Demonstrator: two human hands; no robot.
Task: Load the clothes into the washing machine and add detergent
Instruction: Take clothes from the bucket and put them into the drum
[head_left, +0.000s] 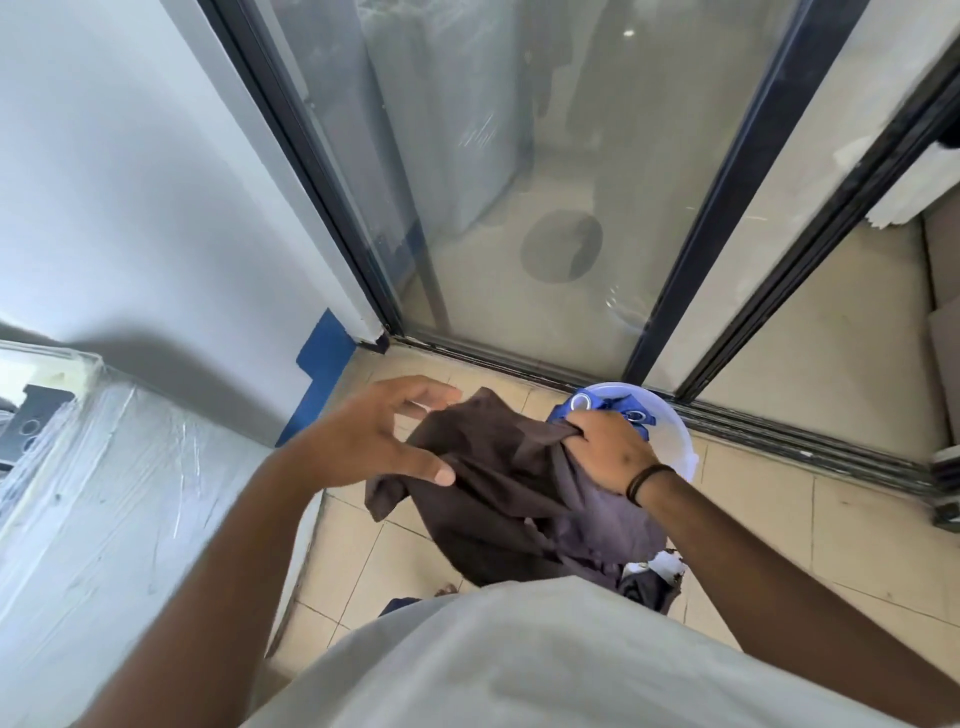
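A dark brown garment (498, 478) is hanging in mid-air over a tiled floor (779, 530), bunched at its upper right edge in the person's right hand (610, 447), whose fingers are curling tightly around a fistful of the cloth. The left hand (374, 436) is hovering at the garment's left side with fingers spread and relaxed, the thumb lying against the fabric's edge and gripping nothing. A black band (649, 480) is circling the right wrist. Just behind the right hand, a white bucket (675, 441) is standing on the floor, with blue cloth (597, 405) showing inside it beside the knuckles. The garment's lower folds are trailing down toward more dark fabric (644, 587) near the person's pale shirt (519, 665). At the left edge, a white appliance (104, 493) wrapped in clear plastic film is standing against a white wall (130, 182). Beyond the bucket, a dark-framed sliding glass door (545, 182) is closing off another room. No brand, label or lettering is legible anywhere in the scene.
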